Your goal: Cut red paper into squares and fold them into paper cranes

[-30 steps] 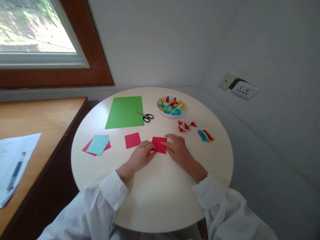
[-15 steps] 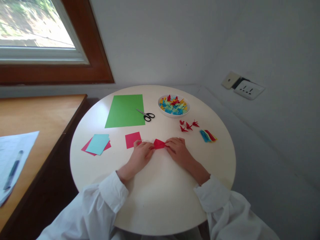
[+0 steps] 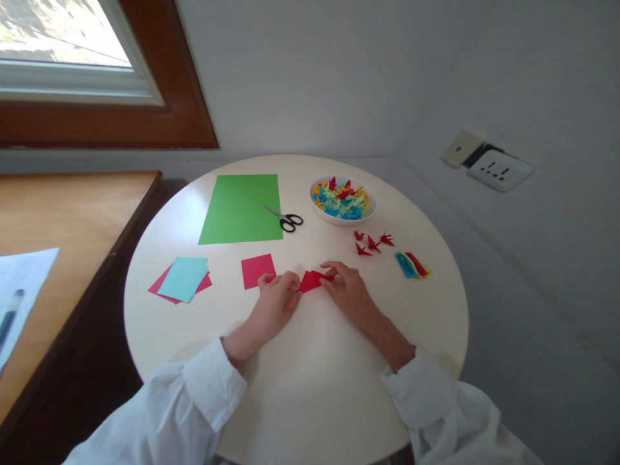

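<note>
Between my two hands is a small folded piece of red paper (image 3: 310, 282), with a pointed top. My left hand (image 3: 279, 296) pinches its left corner. The fingers of my right hand (image 3: 345, 289) are closed on its right side, forefinger raised and thumb underneath. Just behind my left hand a flat red paper square (image 3: 258, 270) lies on the table, one corner partly covered by the fingers. Several small red paper cranes (image 3: 372, 243) lie beyond my right hand.
On the round white table (image 3: 310, 387) are a green sheet (image 3: 242, 210), black-handled scissors (image 3: 289, 221), a white bowl (image 3: 341, 221) of colourful paper cranes, a light blue paper square (image 3: 183, 279) over red paper, and coloured strips (image 3: 411, 265). A wooden desk (image 3: 72, 219) stands at left.
The red paper has gone from a flat square to a folded, pointed shape between my hands. The camera view has tilted slightly down. Other items on the table stay put.
</note>
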`<act>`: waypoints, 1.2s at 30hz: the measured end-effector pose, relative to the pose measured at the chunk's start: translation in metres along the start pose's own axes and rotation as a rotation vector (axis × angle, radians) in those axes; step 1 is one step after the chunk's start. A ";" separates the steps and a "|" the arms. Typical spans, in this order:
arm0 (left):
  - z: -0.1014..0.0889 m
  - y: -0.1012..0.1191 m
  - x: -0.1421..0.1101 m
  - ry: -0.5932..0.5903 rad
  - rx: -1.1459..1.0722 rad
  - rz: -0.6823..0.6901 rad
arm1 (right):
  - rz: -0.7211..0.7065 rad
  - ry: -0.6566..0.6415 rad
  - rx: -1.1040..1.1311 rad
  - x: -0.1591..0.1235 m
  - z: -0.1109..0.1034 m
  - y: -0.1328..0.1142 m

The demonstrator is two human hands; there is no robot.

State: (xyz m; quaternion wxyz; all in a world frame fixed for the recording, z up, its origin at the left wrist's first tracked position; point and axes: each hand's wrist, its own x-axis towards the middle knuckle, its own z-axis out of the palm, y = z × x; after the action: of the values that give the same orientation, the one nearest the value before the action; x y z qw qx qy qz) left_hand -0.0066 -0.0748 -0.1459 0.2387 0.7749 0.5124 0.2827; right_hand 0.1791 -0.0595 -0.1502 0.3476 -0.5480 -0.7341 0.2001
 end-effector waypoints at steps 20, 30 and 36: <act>-0.002 0.003 -0.001 -0.049 0.073 0.011 | 0.079 0.056 0.147 -0.001 0.006 -0.003; -0.003 0.001 -0.001 -0.077 0.042 0.044 | 0.068 -0.010 0.078 0.007 0.008 -0.006; -0.005 0.004 0.001 -0.102 0.036 0.051 | 0.114 -0.047 0.064 0.013 0.011 -0.009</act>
State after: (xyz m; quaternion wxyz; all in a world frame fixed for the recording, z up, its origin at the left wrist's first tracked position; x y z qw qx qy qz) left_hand -0.0070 -0.0754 -0.1395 0.2435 0.8053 0.4846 0.2395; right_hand 0.1626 -0.0494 -0.1479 0.3356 -0.5727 -0.7029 0.2558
